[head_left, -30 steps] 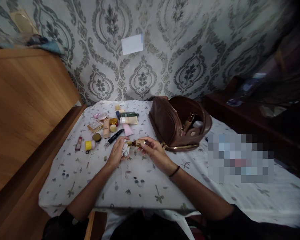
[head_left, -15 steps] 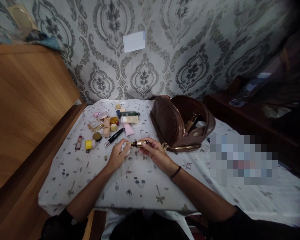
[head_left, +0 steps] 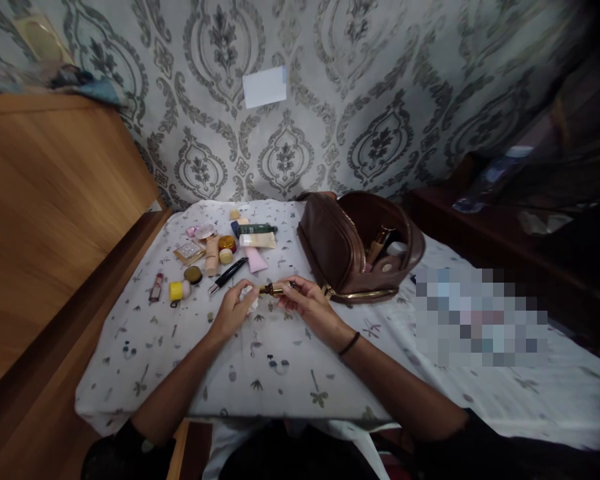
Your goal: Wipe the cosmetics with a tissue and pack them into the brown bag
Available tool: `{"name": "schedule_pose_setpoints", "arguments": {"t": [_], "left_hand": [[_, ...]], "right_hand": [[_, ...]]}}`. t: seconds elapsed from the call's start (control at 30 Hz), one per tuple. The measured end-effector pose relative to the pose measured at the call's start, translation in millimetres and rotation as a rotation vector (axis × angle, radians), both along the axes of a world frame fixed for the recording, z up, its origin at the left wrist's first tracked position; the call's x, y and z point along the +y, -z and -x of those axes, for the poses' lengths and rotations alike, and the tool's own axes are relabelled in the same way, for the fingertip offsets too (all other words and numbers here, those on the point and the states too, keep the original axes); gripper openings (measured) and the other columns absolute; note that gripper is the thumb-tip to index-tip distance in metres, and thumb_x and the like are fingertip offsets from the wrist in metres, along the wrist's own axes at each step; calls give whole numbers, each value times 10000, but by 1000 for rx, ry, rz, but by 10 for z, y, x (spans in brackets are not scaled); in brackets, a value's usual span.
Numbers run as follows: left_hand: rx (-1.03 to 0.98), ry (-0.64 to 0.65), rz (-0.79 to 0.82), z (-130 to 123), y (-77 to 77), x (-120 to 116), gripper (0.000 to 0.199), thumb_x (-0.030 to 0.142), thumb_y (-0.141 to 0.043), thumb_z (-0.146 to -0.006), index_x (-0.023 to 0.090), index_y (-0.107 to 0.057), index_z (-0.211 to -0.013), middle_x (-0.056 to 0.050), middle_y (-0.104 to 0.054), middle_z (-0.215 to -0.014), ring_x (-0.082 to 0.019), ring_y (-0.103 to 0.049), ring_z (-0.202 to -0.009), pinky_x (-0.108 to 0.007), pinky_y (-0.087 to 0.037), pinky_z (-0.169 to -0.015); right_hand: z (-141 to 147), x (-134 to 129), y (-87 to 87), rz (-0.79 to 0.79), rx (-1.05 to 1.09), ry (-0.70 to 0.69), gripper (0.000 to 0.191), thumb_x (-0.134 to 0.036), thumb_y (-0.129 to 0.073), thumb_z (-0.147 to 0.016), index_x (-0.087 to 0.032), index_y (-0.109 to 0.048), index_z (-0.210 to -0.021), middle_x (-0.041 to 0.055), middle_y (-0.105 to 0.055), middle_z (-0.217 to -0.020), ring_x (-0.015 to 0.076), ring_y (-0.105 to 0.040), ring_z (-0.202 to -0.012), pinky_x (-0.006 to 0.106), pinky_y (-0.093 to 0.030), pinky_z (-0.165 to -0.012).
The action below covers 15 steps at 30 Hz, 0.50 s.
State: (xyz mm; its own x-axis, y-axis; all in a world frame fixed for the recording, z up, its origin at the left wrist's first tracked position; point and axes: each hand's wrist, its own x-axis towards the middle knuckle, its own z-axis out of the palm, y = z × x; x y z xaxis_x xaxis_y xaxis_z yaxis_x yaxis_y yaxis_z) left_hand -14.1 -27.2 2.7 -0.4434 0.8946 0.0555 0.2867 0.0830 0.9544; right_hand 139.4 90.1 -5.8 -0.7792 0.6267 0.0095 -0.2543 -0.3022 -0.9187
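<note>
Gripping a gold bottle (head_left: 275, 290), right fingers (head_left: 300, 301) face left fingers (head_left: 237, 293) closed on white tissue (head_left: 251, 303); cosmetics (head_left: 212, 257) lie beyond (others sit in the bag (head_left: 326, 243)).

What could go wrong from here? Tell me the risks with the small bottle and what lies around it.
The small gold-and-dark bottle is held by the fingers of the right grip, so it might slip or roll if they loosen.
The left grip, with a crumpled white tissue, sits close to the black tube and could knock it.
The brown bag gapes open beside the right grip; a bump might shift its contents.
</note>
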Motion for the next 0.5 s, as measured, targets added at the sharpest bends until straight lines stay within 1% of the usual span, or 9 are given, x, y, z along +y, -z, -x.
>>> {"name": "schedule_pose_setpoints", "arguments": {"t": [0.03,0.1,0.2,0.33,0.43,0.5], "left_hand": [[-6,9,21,7,15,4,402,584,-508,-868,186,-559,-863,37,-483,-628,-118,-427,-535,-222,-326,-485],[-12,32,31,19,24,5,425,606,-505,-862,189,-527,-788,52,-437,-579,-107,-391,-503,-222,-299,-470],[24,48,-6,23,-15,-17,374,561,-564,-835,190,-528,-818,60,-448,-597,-101,-382,-521,-218,-295,-490],[123,63,-69,16,-74,-61,295,483,-546,-866,190,-533,-834,52,-487,-648,-113,-432,-594,-223,-336,-562],[161,51,-83,14,-69,-74,260,449,-544,-878,192,-541,-844,45,-515,-674,-125,-469,-637,-230,-365,-605],[160,21,-92,12,-46,-72,251,444,-563,-873,193,-553,-856,38,-532,-699,-131,-487,-665,-233,-384,-628]], "right_hand": [[1,-4,1,-7,-7,3,372,-465,-812,-692,-183,-685,-898,21,-705,-827,106,-598,-601,230,-390,-536],[0,-8,3,-16,-22,0,368,-472,-804,-701,-179,-686,-891,18,-696,-799,104,-594,-596,229,-389,-532],[-7,-4,0,-25,-33,-9,376,-487,-794,-710,-169,-688,-882,18,-688,-765,98,-589,-583,223,-383,-525],[-21,-1,-24,-50,-47,-31,397,-505,-787,-710,-165,-678,-884,24,-694,-751,107,-591,-566,228,-383,-514],[-30,-10,-44,-57,-51,-45,390,-512,-780,-716,-166,-673,-859,21,-686,-732,109,-582,-561,229,-383,-511],[-31,-20,-48,-48,-49,-36,367,-501,-774,-729,-169,-681,-855,16,-673,-735,108,-577,-580,226,-385,-515]]}}
